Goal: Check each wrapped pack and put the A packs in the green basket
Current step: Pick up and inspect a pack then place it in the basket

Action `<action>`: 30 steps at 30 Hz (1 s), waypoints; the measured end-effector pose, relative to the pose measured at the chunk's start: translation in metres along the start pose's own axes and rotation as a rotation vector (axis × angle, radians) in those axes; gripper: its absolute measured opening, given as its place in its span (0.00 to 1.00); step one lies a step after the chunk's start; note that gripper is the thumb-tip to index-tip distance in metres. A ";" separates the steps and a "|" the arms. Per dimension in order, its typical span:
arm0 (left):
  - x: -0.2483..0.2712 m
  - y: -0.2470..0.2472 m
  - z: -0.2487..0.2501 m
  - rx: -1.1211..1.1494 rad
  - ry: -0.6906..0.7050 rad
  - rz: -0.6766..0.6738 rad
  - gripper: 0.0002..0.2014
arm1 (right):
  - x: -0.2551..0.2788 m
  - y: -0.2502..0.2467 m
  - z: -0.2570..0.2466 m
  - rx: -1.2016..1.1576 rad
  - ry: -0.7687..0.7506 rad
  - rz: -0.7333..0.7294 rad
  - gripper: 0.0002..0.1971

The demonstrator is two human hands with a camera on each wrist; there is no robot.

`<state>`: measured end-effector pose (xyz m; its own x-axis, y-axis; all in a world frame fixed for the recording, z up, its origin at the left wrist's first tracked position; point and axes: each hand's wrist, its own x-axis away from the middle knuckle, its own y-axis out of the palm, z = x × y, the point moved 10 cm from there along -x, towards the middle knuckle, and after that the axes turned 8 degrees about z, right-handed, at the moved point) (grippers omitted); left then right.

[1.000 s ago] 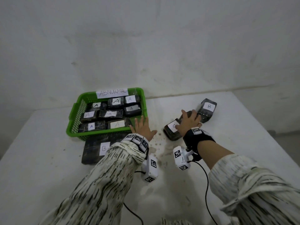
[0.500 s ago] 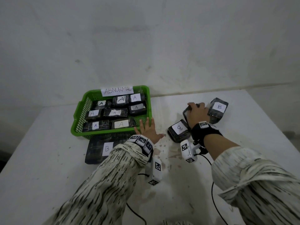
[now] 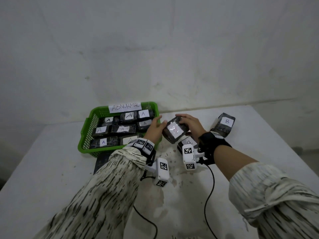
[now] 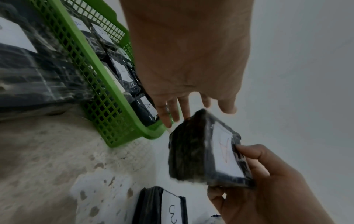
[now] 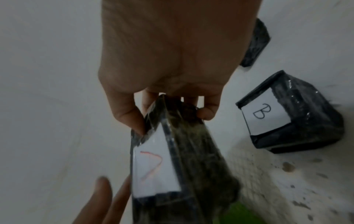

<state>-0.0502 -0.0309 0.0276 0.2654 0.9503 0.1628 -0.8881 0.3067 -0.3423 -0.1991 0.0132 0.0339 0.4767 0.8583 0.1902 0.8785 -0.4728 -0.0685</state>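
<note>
Seven packs marked A can be counted in the green basket (image 3: 84,133), which stands on the white table (image 3: 43,161) at the left and carries an ABNORMAL label (image 3: 125,107). Two B packs (image 3: 226,124) are seen on the table at the right, and part of a dark pack is hidden under the left sleeve. One wrapped pack (image 3: 174,131) with a faint red A is held in the air just beside the basket's right rim, gripped at its far end by the curled fingers of the right hand (image 3: 190,125). Its long axis is pointed toward the left hand (image 3: 154,128), whose fingers are straight and spread, nearly touching it. This hand is judged nearer to the basket.
</note>
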 end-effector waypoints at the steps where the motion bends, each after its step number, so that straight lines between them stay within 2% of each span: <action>1: 0.001 -0.001 0.001 0.046 0.002 -0.027 0.23 | 0.002 0.006 0.000 0.030 0.001 -0.025 0.16; 4: 0.004 -0.011 0.005 -0.021 0.086 -0.042 0.18 | 0.006 0.024 -0.004 0.098 -0.011 -0.070 0.16; 8: 0.004 -0.030 0.001 -0.012 0.146 0.042 0.13 | 0.013 0.043 0.004 0.131 0.029 -0.141 0.09; 10: 0.003 -0.038 -0.002 0.034 0.135 0.088 0.10 | 0.015 0.050 0.013 0.141 0.063 -0.172 0.09; 13: 0.002 -0.047 -0.005 0.092 0.092 0.139 0.11 | 0.013 0.046 0.017 0.094 0.056 -0.110 0.09; 16: 0.002 -0.045 -0.013 0.123 0.024 0.101 0.15 | 0.014 0.040 0.018 0.025 0.041 -0.070 0.07; 22: 0.005 -0.051 -0.017 0.263 0.015 0.102 0.13 | 0.023 0.047 0.026 -0.117 0.125 -0.153 0.04; 26: 0.008 -0.045 -0.013 0.315 0.007 0.040 0.16 | 0.024 0.052 0.023 -0.142 0.117 -0.166 0.06; 30: 0.010 -0.049 -0.009 0.338 0.048 0.054 0.17 | 0.026 0.061 0.023 -0.172 0.124 -0.197 0.07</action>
<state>-0.0004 -0.0358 0.0383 0.2249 0.9685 0.1066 -0.9733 0.2284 -0.0222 -0.1322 0.0112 0.0120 0.2808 0.9108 0.3027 0.9305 -0.3357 0.1468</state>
